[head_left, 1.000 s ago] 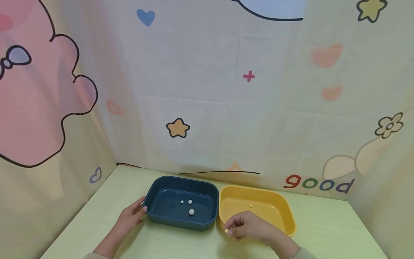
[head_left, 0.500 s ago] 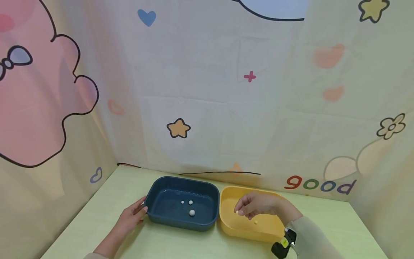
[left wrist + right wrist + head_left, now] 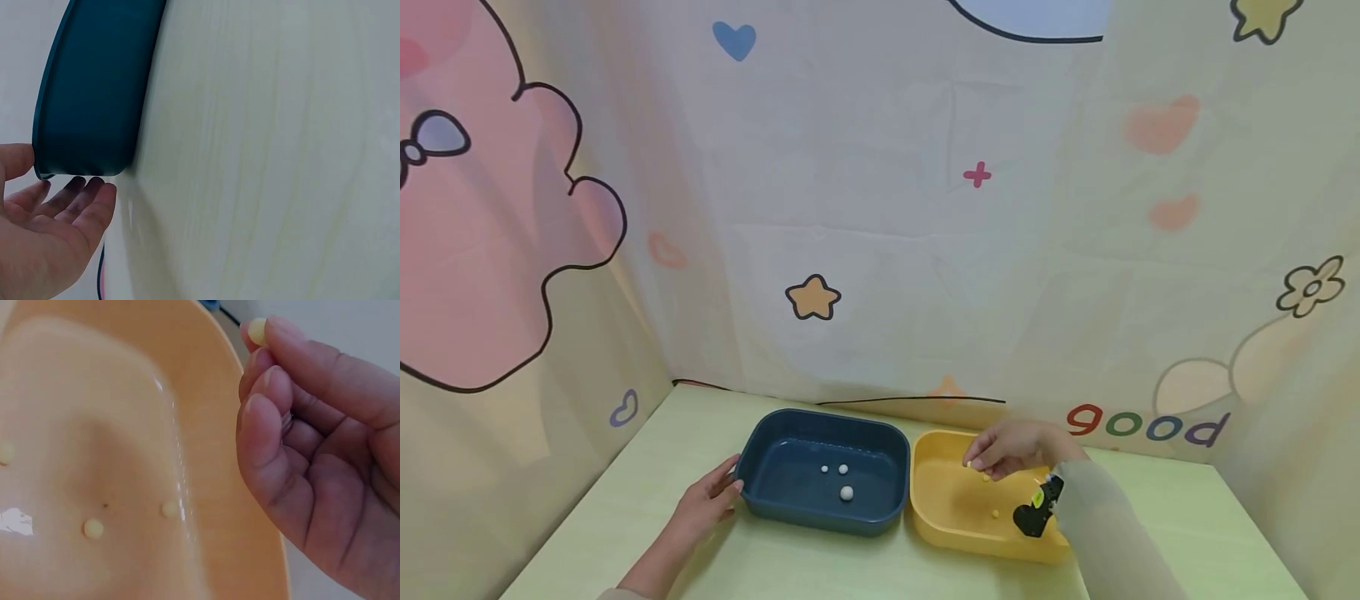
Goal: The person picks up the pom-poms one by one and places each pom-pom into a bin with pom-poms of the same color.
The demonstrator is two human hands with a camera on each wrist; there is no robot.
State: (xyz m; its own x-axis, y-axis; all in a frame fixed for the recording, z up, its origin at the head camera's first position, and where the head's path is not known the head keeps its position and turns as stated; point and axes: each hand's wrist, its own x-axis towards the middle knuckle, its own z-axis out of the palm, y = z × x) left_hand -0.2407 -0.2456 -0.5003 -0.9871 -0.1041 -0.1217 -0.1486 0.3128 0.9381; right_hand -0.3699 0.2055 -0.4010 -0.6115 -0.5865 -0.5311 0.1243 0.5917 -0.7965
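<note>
My right hand (image 3: 1011, 448) is over the far part of the yellow tray (image 3: 928, 525), thumb and forefinger pinching a small pale yellow ball (image 3: 257, 332). Beneath it, the right wrist view shows other small yellow balls in the tray, among them one ball (image 3: 94, 529) near the middle and another ball (image 3: 170, 509) by the side wall. At the left end of the dark blue tray (image 3: 820, 518), my left hand (image 3: 703, 498) holds the rim between thumb and fingers. Inside that tray lie a larger white ball (image 3: 846, 493) and two smaller ones, the nearer to it being this white ball (image 3: 843, 469).
Both trays stand side by side on a pale green table (image 3: 805, 567). A printed cloth (image 3: 880, 317) hangs behind the table and along its sides. On my right wrist is a black strapped device (image 3: 1037, 510), in front of the yellow tray's right part.
From the yellow tray's near edge my right hand has moved up and away over the tray, still pinching the ball. My left hand stays at the blue tray.
</note>
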